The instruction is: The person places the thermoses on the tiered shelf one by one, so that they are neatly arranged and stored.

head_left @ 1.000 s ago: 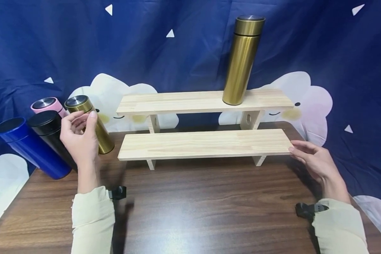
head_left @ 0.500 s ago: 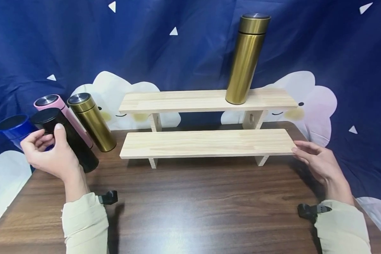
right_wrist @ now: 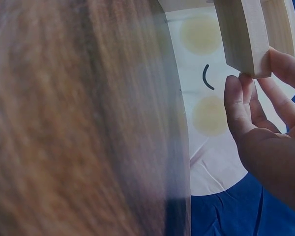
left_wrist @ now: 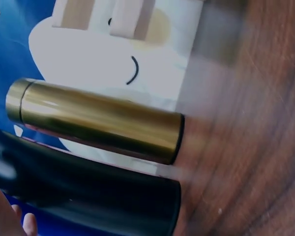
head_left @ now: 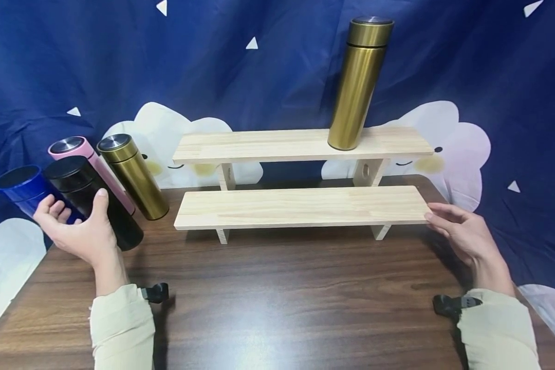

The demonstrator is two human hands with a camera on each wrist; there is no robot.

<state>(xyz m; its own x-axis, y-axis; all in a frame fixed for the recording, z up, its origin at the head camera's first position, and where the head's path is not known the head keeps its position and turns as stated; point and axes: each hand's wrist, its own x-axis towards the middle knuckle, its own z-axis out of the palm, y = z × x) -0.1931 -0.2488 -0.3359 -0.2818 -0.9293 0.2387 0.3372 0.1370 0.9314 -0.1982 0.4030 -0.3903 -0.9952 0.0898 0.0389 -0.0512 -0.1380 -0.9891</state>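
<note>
In the head view, my left hand (head_left: 80,231) is at a black thermos bottle (head_left: 108,210), thumb in front of it and fingers on its left side, before a blue thermos bottle (head_left: 23,190). Whether the fingers touch the black bottle is unclear; in the left wrist view only fingertips (left_wrist: 29,223) show beside it. A pink bottle (head_left: 108,174) and a gold bottle (head_left: 139,180) stand just behind. My right hand (head_left: 474,241) holds the right end of the lower board of a two-tier wooden shelf (head_left: 300,208), thumb and fingers at its edges.
Another gold thermos bottle (head_left: 361,87) stands on the shelf's upper board (head_left: 259,145), right of centre. The shelf sits at the back of a brown wooden table (head_left: 268,298). Behind hangs a dark blue curtain (head_left: 203,61) with white cloud prints.
My left hand has moved left and down, from in front of the gold bottle to the black one, and its fingers have lowered slightly. The right hand keeps its hold on the shelf.
</note>
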